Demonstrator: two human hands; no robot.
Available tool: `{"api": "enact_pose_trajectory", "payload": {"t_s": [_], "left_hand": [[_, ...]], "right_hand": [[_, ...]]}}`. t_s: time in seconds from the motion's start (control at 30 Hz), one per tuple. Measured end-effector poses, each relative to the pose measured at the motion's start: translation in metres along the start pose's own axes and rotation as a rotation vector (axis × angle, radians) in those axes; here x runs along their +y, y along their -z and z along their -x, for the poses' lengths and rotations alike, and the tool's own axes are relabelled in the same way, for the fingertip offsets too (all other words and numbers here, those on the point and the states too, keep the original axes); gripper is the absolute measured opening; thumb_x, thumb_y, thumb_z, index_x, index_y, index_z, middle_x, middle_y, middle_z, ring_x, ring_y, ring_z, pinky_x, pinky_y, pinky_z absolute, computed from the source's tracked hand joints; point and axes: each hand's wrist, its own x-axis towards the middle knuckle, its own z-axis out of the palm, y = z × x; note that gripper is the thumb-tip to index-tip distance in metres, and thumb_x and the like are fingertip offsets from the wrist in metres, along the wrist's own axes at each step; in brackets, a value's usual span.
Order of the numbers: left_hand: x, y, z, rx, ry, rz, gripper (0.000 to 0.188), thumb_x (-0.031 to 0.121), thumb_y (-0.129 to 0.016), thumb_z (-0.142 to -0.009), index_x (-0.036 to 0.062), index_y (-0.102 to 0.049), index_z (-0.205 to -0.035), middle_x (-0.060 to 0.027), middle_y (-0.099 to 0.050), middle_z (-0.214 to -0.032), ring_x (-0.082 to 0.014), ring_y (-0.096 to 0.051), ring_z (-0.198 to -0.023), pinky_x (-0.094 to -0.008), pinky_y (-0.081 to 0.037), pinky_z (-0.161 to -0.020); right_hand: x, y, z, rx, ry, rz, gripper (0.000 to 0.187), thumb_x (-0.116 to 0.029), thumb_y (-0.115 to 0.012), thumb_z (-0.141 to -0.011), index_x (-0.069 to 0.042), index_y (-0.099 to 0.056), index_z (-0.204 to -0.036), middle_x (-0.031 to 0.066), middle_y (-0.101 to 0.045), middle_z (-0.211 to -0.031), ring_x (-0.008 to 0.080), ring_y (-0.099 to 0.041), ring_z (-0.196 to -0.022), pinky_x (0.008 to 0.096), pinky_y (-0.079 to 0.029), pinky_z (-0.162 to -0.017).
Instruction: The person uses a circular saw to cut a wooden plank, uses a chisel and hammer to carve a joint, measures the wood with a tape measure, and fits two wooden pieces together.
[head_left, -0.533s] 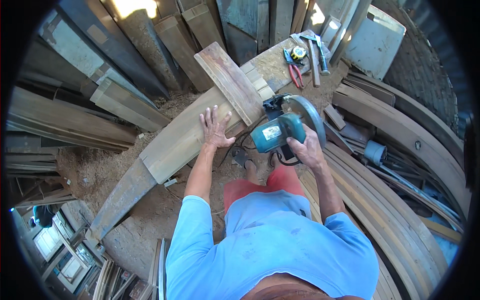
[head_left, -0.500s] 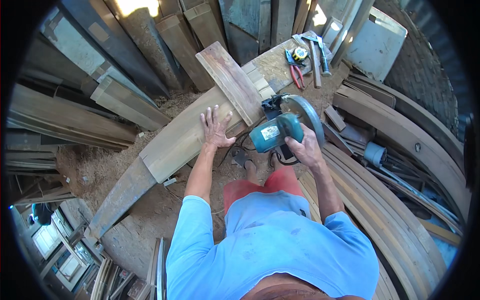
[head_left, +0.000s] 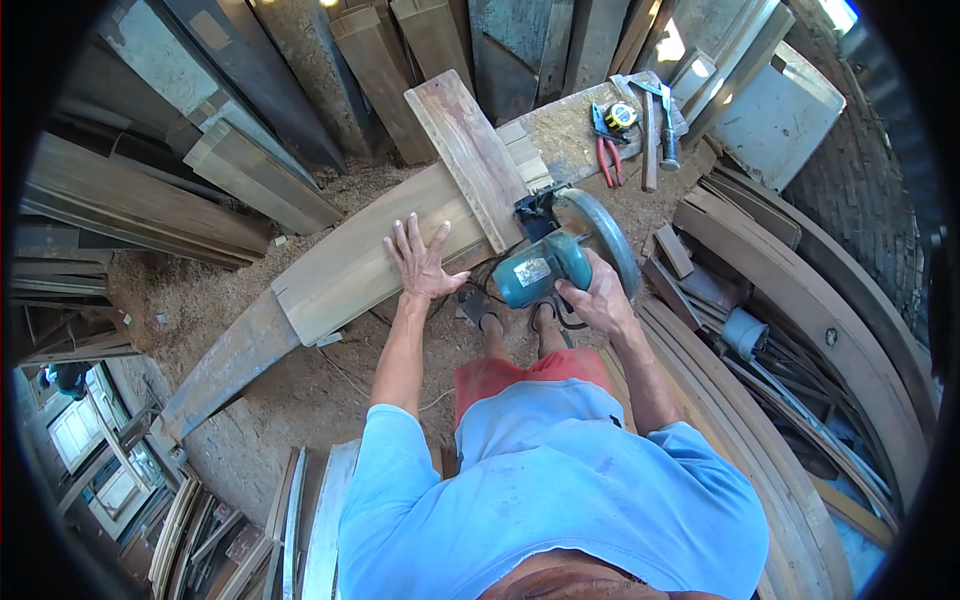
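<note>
I am pressing my left hand flat, fingers spread wide, on the long pale plank that is running from the lower left toward the upper right across the middle of the frame. My right hand is wrapped tight around the handle of the teal circular saw, just right of centre. The saw's round grey blade guard is standing at the near edge of the plank, right beside a shorter reddish board that is lying crosswise on top of the plank and pointing toward the upper middle of the frame. My two hands are sitting apart, with the end of the crosswise board and the saw's body between them.

A black cord is trailing below the saw, near my feet. Further up and to the right, the worktop is carrying red-handled pliers, a yellow tape measure and a hammer, all close together. Dark planks are leaning along the top of the frame, curved timber pieces are stacking up along the right edge, and sawdust is covering the floor in the lower left. I am wearing a light blue shirt and red shorts.
</note>
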Motion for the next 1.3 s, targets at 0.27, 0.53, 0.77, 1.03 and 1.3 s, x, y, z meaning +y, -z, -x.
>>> {"api": "enact_pose_trajectory", "payload": {"t_s": [0.27,0.53,0.77,1.03,1.3], "left_hand": [[0.005,0.006,-0.002,-0.048,0.037,-0.034,0.118,0.058,-0.094,-0.052,0.041,-0.043,-0.157,-0.0225,-0.011,-0.171,-0.0505,-0.005,-0.157,-0.0705,-0.005,-0.124],[0.005,0.006,-0.002,-0.069,0.063,0.009,0.113,0.056,-0.094,-0.053,0.042,-0.046,-0.155,-0.0219,-0.01,-0.172,-0.0494,-0.001,-0.158,-0.0701,0.001,-0.125],[0.004,0.003,-0.002,-0.065,0.064,0.016,0.117,0.059,-0.095,-0.051,0.0415,-0.045,-0.155,-0.0224,-0.007,-0.172,-0.0481,0.001,-0.158,-0.0695,0.001,-0.125],[0.001,-0.001,-0.002,-0.051,0.048,0.052,0.113,0.062,-0.091,-0.053,0.04,-0.048,-0.155,-0.0235,-0.007,-0.172,-0.0501,0.001,-0.158,-0.0689,0.002,-0.125],[0.0,-0.002,-0.005,-0.087,0.057,0.002,0.109,0.074,-0.082,-0.058,0.0393,-0.048,-0.156,-0.0245,-0.004,-0.173,-0.0494,0.005,-0.158,-0.067,0.007,-0.125]], "right_hand": [[-0.006,0.001,-0.001,0.012,0.078,0.012,0.037,-0.021,-0.071,-0.087,0.004,-0.064,-0.113,0.0208,-0.069,-0.094,0.0336,-0.068,-0.091,0.0443,-0.052,-0.085],[-0.01,-0.008,-0.004,-0.028,0.077,0.004,0.031,-0.017,-0.07,-0.088,0.004,-0.064,-0.109,0.019,-0.067,-0.09,0.0319,-0.067,-0.086,0.0435,-0.052,-0.083],[-0.009,-0.019,-0.009,-0.056,0.074,-0.022,0.027,-0.016,-0.071,-0.088,0.003,-0.063,-0.106,0.0173,-0.066,-0.089,0.0299,-0.066,-0.085,0.0425,-0.052,-0.083],[-0.013,-0.032,-0.019,-0.09,0.061,-0.006,0.024,-0.014,-0.07,-0.088,0.002,-0.063,-0.104,0.0156,-0.065,-0.089,0.0281,-0.065,-0.086,0.0417,-0.051,-0.084],[-0.012,-0.044,-0.029,-0.104,0.111,-0.075,0.024,-0.01,-0.068,-0.086,0.003,-0.064,-0.106,0.0141,-0.066,-0.091,0.0253,-0.064,-0.088,0.0398,-0.051,-0.085]]}}
